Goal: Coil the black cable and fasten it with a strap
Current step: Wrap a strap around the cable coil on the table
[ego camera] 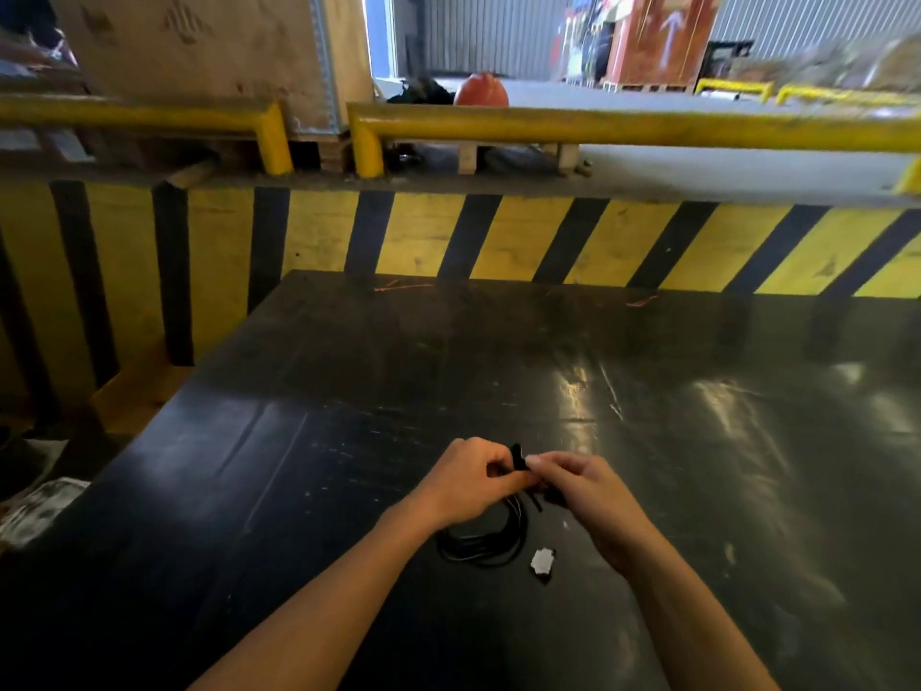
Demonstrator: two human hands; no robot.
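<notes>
Looking from the left, I am seeing the yellow-and-black striped barrier point(448, 236) running behind a dark, glossy desk point(349, 371) that is catching streaks of light. My left hand point(466, 483) is sitting near the middle of the desk's near half, its grip curled tight around the top of the black cable point(486, 543), thumb and fingers pinching the gathered strands. The cable is hanging from that grip in a small, flat coil of several thin loops, the lower part lying on the desk just under my wrist; the loops are bunching closely together and showing faint pale glints along their edges. A short black end is poking out below the fingers. Between the two hands a narrow black strap point(517, 456) is sticking up above the bundle. My right hand point(580, 496) is meeting the left one, its fingertips narrowed onto the strap right where the bundle is being held; I cannot tell how far the strap is going around. Just right of the coil, a small grey-white scrap point(542, 561) is lying on the desk, apart from the cable.
</notes>
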